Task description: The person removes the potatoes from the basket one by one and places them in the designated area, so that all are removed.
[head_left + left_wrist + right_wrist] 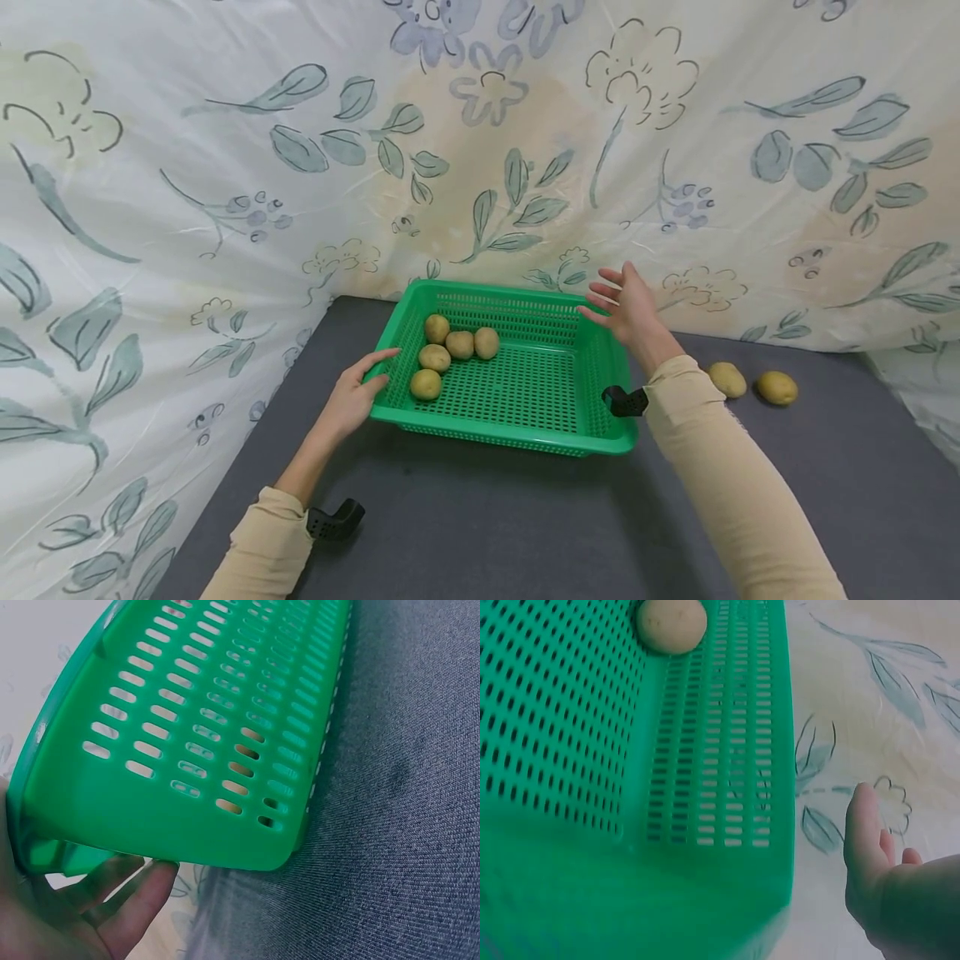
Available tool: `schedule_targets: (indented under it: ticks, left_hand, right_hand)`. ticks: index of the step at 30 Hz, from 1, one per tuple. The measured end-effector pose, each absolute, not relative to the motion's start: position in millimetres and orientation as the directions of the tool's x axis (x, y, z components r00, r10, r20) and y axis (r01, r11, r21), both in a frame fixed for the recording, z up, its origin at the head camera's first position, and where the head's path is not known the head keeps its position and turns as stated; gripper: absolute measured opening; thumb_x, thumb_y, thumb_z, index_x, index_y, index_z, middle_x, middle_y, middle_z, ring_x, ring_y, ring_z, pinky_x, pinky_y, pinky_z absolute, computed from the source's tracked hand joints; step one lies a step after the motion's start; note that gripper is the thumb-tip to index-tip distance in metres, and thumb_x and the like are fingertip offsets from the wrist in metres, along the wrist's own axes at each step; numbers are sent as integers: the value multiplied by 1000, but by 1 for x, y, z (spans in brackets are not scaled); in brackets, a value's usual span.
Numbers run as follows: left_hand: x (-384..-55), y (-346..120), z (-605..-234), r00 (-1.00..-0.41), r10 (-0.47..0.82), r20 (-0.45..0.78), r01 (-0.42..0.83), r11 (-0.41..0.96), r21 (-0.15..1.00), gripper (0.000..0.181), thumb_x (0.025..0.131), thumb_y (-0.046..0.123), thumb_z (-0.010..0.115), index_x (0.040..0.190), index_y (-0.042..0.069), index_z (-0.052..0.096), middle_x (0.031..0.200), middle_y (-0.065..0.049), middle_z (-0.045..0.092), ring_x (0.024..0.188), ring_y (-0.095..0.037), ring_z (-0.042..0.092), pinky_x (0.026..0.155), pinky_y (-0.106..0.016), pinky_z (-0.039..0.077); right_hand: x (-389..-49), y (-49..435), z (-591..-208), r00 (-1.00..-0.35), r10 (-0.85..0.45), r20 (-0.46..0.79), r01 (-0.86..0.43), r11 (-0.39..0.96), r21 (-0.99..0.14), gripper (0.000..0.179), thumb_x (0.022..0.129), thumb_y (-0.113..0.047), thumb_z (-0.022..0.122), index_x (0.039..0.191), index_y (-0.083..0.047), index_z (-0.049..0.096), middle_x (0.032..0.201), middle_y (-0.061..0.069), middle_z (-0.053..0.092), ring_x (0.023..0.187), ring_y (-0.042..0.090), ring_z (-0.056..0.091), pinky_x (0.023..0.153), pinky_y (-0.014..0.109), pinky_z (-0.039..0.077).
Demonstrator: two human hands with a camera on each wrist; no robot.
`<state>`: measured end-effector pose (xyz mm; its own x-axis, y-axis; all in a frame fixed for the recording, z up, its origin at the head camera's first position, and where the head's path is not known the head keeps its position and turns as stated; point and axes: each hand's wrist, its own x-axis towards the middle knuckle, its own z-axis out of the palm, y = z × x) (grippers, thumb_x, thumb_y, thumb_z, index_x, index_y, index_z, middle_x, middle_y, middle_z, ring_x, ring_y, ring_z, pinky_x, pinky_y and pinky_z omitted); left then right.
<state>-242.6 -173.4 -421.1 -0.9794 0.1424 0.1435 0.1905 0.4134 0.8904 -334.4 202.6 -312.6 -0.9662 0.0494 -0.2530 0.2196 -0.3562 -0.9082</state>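
A green plastic basket [504, 435] with slotted walls stands on the dark table, several potatoes [460, 344] gathered at its left end. My left hand [354, 398] grips the rim at the basket's left end; in the left wrist view its fingers [146, 900] curl under the rim by the corner. Over the far right corner of the basket, my right hand [630, 310] is raised with its fingers spread and nothing in it. The right wrist view has that hand [874, 874] apart from the basket's wall [735, 787], and one potato [672, 624] inside.
Two more potatoes lie on the table right of the basket: one [727, 380] beside my right sleeve, the other [777, 388] farther right. A flower-printed cloth [487, 200] hangs behind the table and along its left side. Dark cloth [480, 525] covers the tabletop.
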Motion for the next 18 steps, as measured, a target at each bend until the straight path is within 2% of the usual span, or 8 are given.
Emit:
schedule_targets:
  ticks: [6,9,15,18]
  left_hand:
    - [-242,-174,-421,-980,140,143,189,410,892,42,101,6,41,143,11,44,151,-16,30,138,-33,23,97,-53,30]
    - [-242,-174,-421,-980,139,143,188,407,894,42,101,7,41,143,11,44,151,-16,29,138,-34,23,101,-56,29]
    - [-241,-173,-419,-979,139,149,194,413,890,42,101,6,41,143,10,44,150,-16,31,133,-34,30,91,-50,31]
    - [-241,-173,-419,-978,138,154,198,414,888,42,101,7,41,143,10,45,150,-16,31,134,-33,29,93,-50,32]
  right_hand:
    - [-344,181,-322,-949,43,-313,274,-383,-882,60,102,-47,22,151,-13,28,149,14,26,136,32,29,103,42,36]
    - [-346,172,-329,-939,34,-343,300,-407,-863,60,103,-47,24,150,-12,30,150,14,27,136,32,29,103,42,37]
    - [-348,158,-343,-916,1,-402,359,-444,-821,59,103,-47,23,151,-13,27,152,13,24,137,30,27,103,41,36]
    - [-350,152,-348,-903,-3,-429,384,-450,-806,58,103,-46,23,151,-13,27,151,13,26,137,30,28,103,41,36]
